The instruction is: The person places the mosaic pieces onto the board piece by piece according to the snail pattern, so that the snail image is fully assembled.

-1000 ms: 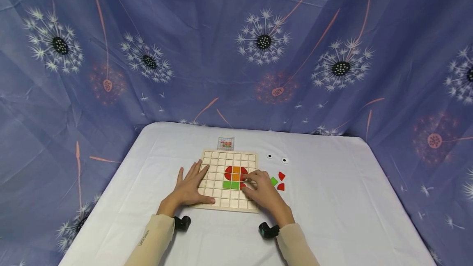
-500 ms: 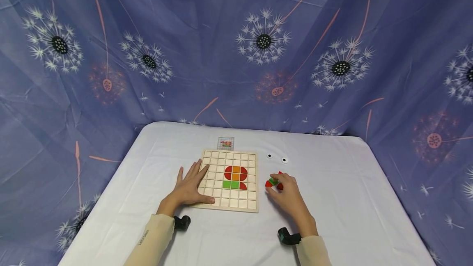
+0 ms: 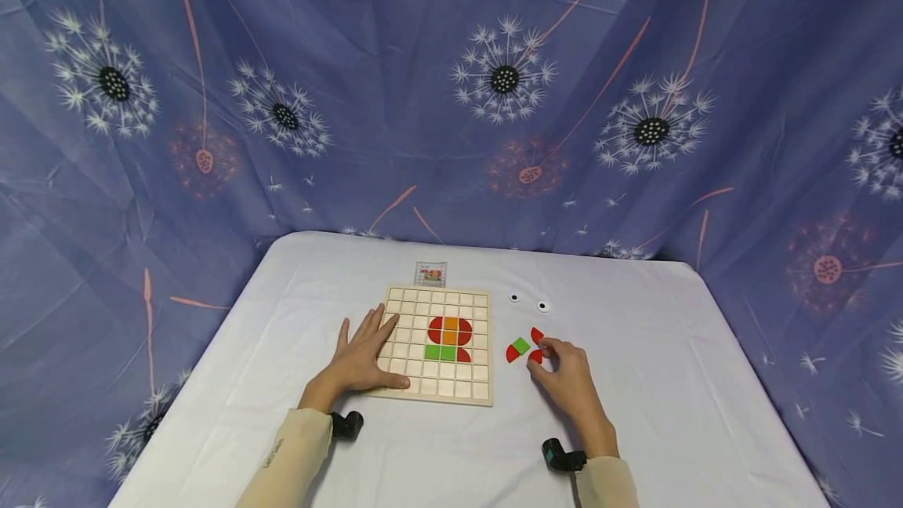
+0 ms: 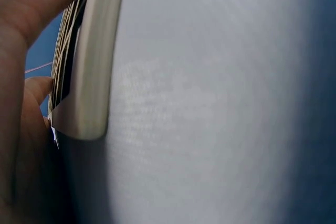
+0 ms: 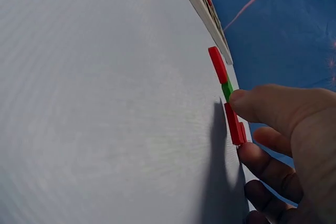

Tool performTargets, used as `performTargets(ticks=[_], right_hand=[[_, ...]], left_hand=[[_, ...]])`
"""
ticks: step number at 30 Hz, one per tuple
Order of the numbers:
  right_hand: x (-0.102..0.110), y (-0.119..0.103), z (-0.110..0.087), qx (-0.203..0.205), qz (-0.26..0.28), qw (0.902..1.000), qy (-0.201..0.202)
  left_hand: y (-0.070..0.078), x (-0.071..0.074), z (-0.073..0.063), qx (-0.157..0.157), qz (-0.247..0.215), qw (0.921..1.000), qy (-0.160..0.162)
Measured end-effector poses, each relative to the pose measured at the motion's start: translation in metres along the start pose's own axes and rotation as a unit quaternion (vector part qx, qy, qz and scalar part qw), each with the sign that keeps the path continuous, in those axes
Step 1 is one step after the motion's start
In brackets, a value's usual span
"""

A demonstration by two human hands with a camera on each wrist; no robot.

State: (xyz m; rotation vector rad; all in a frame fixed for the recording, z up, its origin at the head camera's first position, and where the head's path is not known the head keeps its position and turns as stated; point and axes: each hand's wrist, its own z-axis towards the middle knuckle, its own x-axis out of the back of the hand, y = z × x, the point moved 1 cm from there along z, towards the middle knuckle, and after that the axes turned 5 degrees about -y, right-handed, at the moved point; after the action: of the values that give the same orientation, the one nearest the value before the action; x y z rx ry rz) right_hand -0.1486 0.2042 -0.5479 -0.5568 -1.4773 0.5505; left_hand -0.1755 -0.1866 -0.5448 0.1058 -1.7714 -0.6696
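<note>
My left hand (image 3: 360, 359) lies with fingers spread on the left edge of a wooden grid board (image 3: 416, 386), its thumb over the lower border. Set into the board are red curved tiles (image 3: 464, 332), orange tiles (image 3: 450, 324) and green square tiles (image 3: 440, 353). To the board's right, my right hand (image 3: 570, 379) pinches a red quarter-circle tile (image 3: 536, 356) between thumb and fingers, low at the tabletop. In the right wrist view, that red tile (image 5: 232, 124) shows between the thumb and the other fingers. A loose green square tile (image 3: 520, 346) lies just left of it.
Two more red quarter-circle tiles (image 3: 512, 353) lie around the green one. Farther back are two round eye pieces (image 3: 514, 298). A small printed pattern card (image 3: 431, 274) sits behind the board, on the white tablecloth (image 3: 677, 382). A patterned blue curtain (image 3: 395, 100) hangs behind.
My right hand has left the board, where a red quarter-circle tile now shows beside the green squares, and has moved right to the loose tiles. The left hand stays put.
</note>
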Motion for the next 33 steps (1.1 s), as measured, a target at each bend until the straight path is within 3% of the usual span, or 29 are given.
performTargets(ticks=[5, 13, 21, 33], right_hand=[[-0.0013, -0.0017, 0.0009, 0.002, 0.001, 1.0, 0.0], [-0.0024, -0.0008, 0.0043, 0.072, 0.007, 0.9971, 0.023], [-0.001, -0.0013, 0.0019, 0.011, 0.0, 0.9999, 0.004], [0.0015, -0.0017, 0.0013, 0.016, 0.006, 0.9998, 0.013]], left_hand=[[0.0, -0.001, 0.0009, 0.0, -0.001, 1.0, -0.003], [0.0006, -0.001, 0.0008, 0.002, 0.0, 1.0, -0.006], [0.0015, 0.0003, 0.0002, 0.004, -0.003, 1.0, -0.003], [0.0024, 0.0001, -0.0002, 0.001, -0.003, 1.0, 0.0]])
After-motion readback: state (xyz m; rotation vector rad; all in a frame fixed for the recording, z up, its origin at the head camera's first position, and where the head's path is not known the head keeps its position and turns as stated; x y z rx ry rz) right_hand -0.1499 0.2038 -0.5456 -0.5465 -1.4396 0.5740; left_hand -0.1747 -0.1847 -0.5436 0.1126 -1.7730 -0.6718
